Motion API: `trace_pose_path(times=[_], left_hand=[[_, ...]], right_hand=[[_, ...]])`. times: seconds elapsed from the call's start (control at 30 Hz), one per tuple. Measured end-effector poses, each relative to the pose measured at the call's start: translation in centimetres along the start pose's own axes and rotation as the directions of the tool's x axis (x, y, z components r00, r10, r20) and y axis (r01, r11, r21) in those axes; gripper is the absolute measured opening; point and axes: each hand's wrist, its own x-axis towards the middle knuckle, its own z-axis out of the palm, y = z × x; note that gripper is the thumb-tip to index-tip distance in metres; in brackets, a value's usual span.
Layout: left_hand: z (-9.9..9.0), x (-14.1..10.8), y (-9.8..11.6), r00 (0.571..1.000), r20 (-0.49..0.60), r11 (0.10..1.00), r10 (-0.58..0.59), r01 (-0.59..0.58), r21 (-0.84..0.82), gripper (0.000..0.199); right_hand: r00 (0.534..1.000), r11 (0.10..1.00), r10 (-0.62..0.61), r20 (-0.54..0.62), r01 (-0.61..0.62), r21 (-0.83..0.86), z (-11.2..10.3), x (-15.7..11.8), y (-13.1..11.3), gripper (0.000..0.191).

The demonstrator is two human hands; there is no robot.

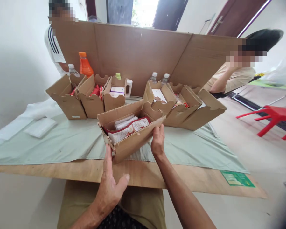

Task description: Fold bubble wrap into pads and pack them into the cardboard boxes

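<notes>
A small open cardboard box (135, 140) sits in front of me near the table's front edge, turned at an angle. Inside it lie packets (129, 128) with white and dark red printing; their kind is not clear. My left hand (110, 187) is open, its fingers stretched up against the box's near left corner and the thumb spread apart. On the right side, my right hand (158, 141) has its bent fingers on the box wall, gripping it near the corner. Whether the box's bottom rests fully on the cloth is hard to tell.
More cardboard boxes (72, 106) with goods stand in two groups behind. An orange bottle (85, 66) and clear bottles rise behind them, before a tall cardboard panel (143, 51). Flat white packaging (41, 127) lies left. Two people sit beyond; a red stool (271, 116) stands right.
</notes>
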Motion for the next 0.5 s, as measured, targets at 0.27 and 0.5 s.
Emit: trace_pose_path(times=[0.27, 0.5], left_hand=[[2.5, 0.5, 0.3, 0.998, 0.02, 0.998, 0.064, -0.064, 0.025, 0.099], [5.1, 1.0, 0.5, 0.996, 0.02, 0.997, 0.082, -0.081, -0.012, 0.094]], right_hand=[[0.998, 0.999, -0.049, 0.028, 0.049, 0.003, 3.6, 5.2, 1.7, 0.079], [0.984, 0.982, -0.161, 0.069, 0.167, -0.086, 4.5, 3.7, 2.7, 0.072]])
